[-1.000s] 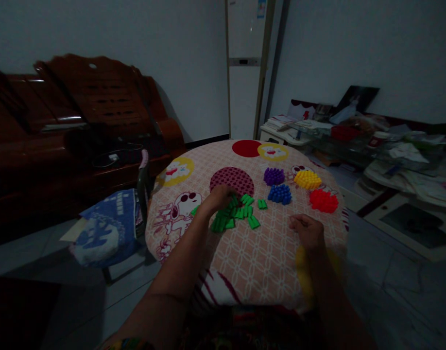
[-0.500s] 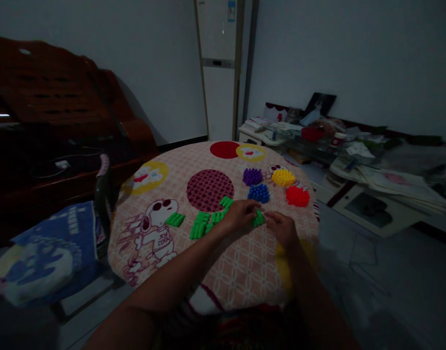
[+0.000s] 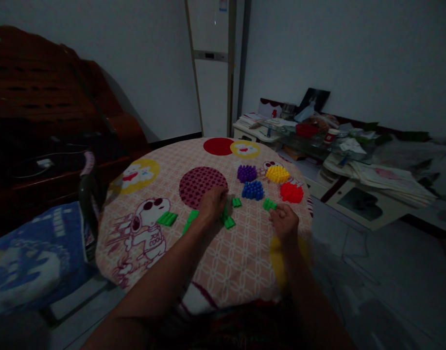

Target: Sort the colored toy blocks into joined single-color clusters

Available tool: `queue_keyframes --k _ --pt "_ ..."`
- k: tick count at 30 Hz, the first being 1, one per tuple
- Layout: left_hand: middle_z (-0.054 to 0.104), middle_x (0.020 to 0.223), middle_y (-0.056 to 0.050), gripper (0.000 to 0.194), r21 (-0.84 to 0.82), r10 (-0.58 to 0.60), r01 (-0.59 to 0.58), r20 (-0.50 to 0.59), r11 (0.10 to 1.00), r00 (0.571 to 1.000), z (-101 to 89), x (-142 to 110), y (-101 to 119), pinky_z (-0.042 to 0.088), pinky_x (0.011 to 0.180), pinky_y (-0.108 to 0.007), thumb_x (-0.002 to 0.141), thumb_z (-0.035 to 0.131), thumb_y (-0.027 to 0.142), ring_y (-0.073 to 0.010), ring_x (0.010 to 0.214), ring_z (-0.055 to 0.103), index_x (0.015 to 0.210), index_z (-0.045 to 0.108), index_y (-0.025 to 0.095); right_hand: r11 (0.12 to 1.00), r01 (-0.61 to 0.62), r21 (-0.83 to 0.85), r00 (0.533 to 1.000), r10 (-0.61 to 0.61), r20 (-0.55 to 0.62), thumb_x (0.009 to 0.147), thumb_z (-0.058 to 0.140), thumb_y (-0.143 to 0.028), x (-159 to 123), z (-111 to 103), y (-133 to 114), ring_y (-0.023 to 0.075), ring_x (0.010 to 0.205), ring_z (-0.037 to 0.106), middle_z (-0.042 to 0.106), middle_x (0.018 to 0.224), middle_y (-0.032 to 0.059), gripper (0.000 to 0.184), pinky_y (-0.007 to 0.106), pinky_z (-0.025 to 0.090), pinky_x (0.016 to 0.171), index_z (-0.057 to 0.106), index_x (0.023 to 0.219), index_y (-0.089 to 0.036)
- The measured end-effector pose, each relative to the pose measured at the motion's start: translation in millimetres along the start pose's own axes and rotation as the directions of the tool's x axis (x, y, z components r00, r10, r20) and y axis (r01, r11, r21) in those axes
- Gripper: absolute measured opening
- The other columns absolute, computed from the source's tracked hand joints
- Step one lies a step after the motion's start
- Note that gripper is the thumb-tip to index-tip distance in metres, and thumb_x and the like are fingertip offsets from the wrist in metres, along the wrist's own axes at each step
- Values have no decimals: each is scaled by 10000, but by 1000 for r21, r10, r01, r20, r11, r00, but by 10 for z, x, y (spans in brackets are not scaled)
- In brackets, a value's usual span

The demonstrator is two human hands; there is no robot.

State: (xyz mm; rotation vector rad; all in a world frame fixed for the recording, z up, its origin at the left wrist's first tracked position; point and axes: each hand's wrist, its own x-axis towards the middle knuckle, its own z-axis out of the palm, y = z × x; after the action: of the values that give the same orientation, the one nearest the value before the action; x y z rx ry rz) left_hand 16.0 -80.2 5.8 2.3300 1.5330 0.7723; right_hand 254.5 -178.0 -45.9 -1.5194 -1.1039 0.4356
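Note:
A round table under a cartoon-print cloth point(image 3: 223, 262) stands in front of me. My left hand point(image 3: 213, 203) rests curled on a scatter of green plastic pieces point(image 3: 228, 221), fingers closed over some of them. My right hand point(image 3: 284, 221) pinches a small green piece point(image 3: 269, 204) just below the red cluster. One green piece point(image 3: 167, 218) lies apart to the left and another point(image 3: 236, 202) sits by the blue cluster. Purple point(image 3: 247, 173), yellow point(image 3: 277, 173), blue point(image 3: 252, 190) and red point(image 3: 291, 192) clusters sit grouped at the table's right.
A dark wooden sofa point(image 3: 44, 121) runs along the left wall. A chair with a blue towel point(image 3: 29, 253) stands left of the table. A low cluttered table point(image 3: 317, 141) and stacked papers point(image 3: 386, 175) lie to the right. A tall white air conditioner point(image 3: 212, 68) fills the corner.
The view swung left to right. My hands met over a green piece half a second ago, then parted: the right hand carried a piece rightward, and the left went back onto the green pile.

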Motion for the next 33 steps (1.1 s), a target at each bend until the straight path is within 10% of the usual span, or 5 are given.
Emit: queue_keyframes --k 8,17,26,33 --pt "716 1124 -134 329 234 -70 30 161 972 984 40 51 -102 488 897 -349 903 523 212 -277 1072 644 1176 701 174 844 38 -535 996 -73 -45 746 664 -385 -36 27 -46 172 606 609 708 684 39 153 261 361 567 680 738 -233" --pt "711 932 -48 293 -204 -29 32 17 978 999 -25 29 48 499 790 -276 800 640 212 -174 839 642 1078 711 159 884 67 -463 995 -93 -35 756 638 -422 -17 10 -17 154 560 595 690 617 12 193 253 363 545 661 692 -241" --pt "719 819 -21 248 -544 117 40 250 838 961 518 -169 591 477 654 -221 737 677 220 -134 715 627 960 747 140 891 59 -450 997 -73 -15 743 670 -411 -9 -9 -79 157 589 605 705 644 21 187 250 354 547 670 695 -231" --pt "712 774 -10 410 -550 117 69 295 832 948 519 -126 590 447 608 -215 595 727 165 -137 686 607 999 773 115 897 80 -434 997 -82 14 764 644 -406 -6 -29 -53 174 596 605 702 659 30 196 262 373 562 702 753 -219"
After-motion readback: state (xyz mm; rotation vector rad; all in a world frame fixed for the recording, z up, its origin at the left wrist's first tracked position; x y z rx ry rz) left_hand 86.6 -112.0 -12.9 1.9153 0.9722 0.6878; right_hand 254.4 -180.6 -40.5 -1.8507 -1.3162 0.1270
